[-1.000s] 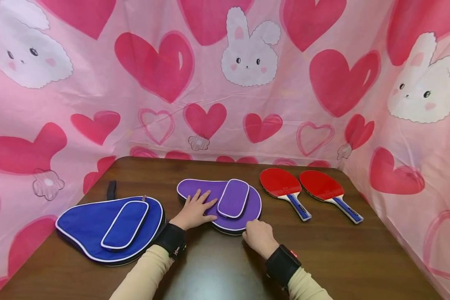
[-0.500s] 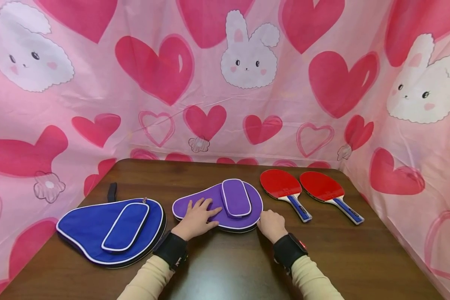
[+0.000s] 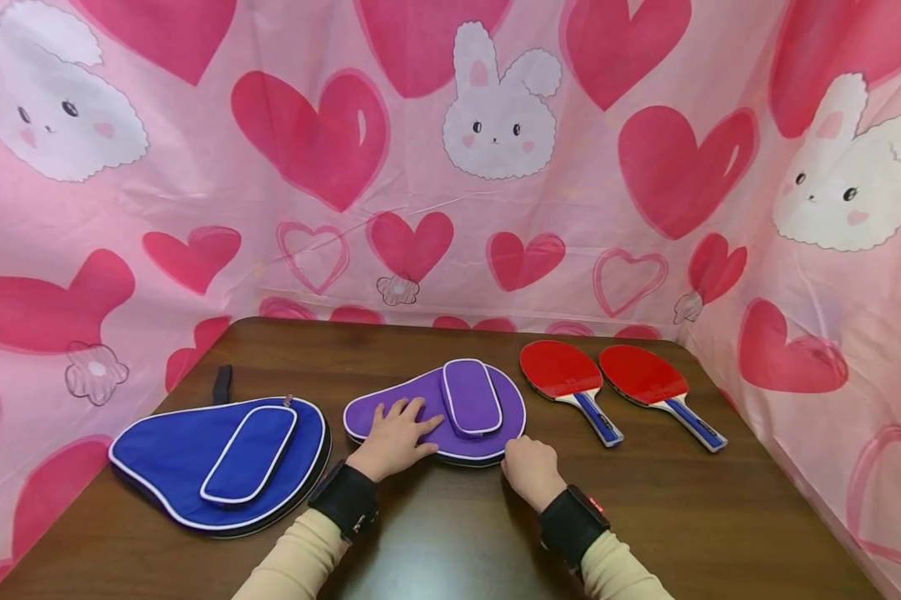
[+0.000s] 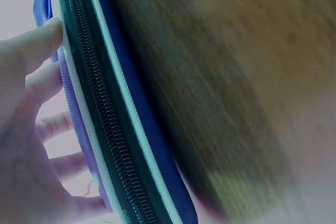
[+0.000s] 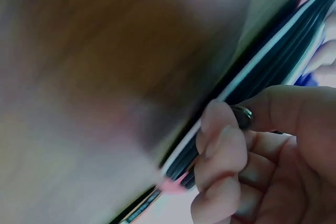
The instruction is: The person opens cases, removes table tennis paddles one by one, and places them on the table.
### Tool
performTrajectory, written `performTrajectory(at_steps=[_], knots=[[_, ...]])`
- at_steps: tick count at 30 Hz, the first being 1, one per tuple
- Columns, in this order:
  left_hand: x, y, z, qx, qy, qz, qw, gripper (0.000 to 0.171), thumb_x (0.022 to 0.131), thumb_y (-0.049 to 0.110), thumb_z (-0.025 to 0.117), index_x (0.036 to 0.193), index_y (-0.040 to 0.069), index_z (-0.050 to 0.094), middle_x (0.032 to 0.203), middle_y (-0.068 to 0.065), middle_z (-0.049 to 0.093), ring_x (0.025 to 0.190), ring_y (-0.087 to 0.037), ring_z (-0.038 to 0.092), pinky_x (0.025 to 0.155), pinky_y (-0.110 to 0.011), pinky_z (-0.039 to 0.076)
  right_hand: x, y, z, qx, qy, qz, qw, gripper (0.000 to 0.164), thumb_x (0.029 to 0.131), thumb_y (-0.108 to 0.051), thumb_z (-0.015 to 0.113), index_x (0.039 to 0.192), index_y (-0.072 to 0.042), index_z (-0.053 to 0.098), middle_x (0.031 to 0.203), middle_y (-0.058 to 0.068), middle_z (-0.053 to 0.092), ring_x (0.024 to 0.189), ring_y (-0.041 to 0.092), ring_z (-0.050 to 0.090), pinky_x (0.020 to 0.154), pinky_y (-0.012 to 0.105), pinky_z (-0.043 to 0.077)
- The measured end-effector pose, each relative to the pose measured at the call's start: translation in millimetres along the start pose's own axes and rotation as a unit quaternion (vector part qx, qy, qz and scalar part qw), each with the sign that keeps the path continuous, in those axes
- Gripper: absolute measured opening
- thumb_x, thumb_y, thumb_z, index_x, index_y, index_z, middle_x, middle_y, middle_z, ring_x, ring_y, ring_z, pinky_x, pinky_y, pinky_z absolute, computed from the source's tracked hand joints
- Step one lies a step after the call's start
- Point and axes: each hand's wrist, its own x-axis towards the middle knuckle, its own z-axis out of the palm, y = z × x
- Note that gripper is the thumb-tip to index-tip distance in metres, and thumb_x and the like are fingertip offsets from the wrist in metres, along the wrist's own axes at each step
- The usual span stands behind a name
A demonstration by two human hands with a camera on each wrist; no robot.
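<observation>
Purple case: the case (image 3: 429, 392) is lying flat on the wooden table (image 3: 435, 533) between both hands, its pocket (image 3: 473, 396) facing up, its narrow end pointing left and its round end right; sitting there, it is probably giving each hand an easy reach

Left hand: this hand (image 3: 393, 440) is spreading its fingers over the narrower half of the purple case, its thumb touching the white-piped near edge; it is likely bracing the case against sliding

Zipper: the zipper (image 4: 100, 93) is running along the dark side wall, its teeth looking meshed where the left wrist view is showing them; near the right hand I cannot tell

Right hand: this hand (image 3: 533, 467) is curling in at the near edge of the round end, thumb and fingers pinching what is looking like a metal zipper pull (image 5: 243, 117); a fingertip hold is seemingly suiting so small a tab

Blue case: this one (image 3: 183, 454) is lying at the left, pocket up, a black strap (image 3: 222, 383) sticking out behind; it is perhaps staying aside so as not to be crowding the hands

Rackets: a left racket (image 3: 563, 367) and a right racket (image 3: 645, 373) are lying red side up beyond the right hand, handles slanting nearer the person, apparently for easy grasping
</observation>
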Motion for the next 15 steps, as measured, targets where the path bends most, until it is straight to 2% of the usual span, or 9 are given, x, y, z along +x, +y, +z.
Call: performTrajectory(at_steps=[9,15], knots=[[0.8,-3.2,0.5,-0.017,0.000,0.008,0.9998,0.046,0.089,0.035,0.069,0.131,0.017,0.064,0.135,-0.020,0.049,0.127,-0.045,0.042,0.098,-0.070,0.028,-14,-27,5,-0.036,0.057,-0.051,0.996,0.019,0.079,-0.007,0.069,0.062,-0.003,0.062,0.062,0.011,0.060,0.058,0.028,0.062,0.049,0.041,0.051],[-0.3,-6.7,1.2,-0.031,0.007,0.010,0.9994,0.046,0.088,0.034,0.071,0.130,0.018,0.065,0.134,-0.019,0.050,0.127,-0.044,0.042,0.099,-0.070,0.027,-15,-38,10,-0.053,0.071,-0.076,0.993,0.020,0.076,-0.010,0.073,0.060,-0.005,0.062,0.059,0.009,0.060,0.057,0.025,0.062,0.047,0.039,0.051]])
